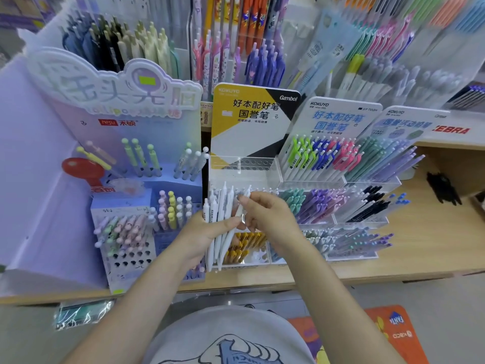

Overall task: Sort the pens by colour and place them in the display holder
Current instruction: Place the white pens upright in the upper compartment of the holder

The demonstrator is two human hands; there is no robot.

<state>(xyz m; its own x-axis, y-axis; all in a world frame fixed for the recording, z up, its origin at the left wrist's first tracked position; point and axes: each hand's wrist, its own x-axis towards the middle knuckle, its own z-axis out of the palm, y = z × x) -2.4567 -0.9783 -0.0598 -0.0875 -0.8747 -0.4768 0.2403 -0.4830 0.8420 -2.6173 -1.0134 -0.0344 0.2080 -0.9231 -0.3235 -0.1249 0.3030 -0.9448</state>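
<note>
Crowded wooden counter (433, 232), front edge bare only along a thin strip below the displays; open floor behind that edge, with an orange mat (393, 329) at lower right. Little free room between the lilac display stand (52, 179) on the left and the clear display holder (246, 169) under the yellow-and-black Kokuyo card (252, 119).

Left hand (202, 232) curled round a bundle of white pens (220, 222), tips upward, just in front of the holder's bare perforated tier. Right hand (265, 214) pinching one white pen (242, 203) at the bundle's right side, fingertips touching the left hand's.

Neighbouring clear trays filled by colour: green, blue and pink pens (322, 156) upper right; teal and purple pens (309, 203) beside the right hand; black pens (370, 203) further right; yellow pens (244, 248) below the hands.
</note>
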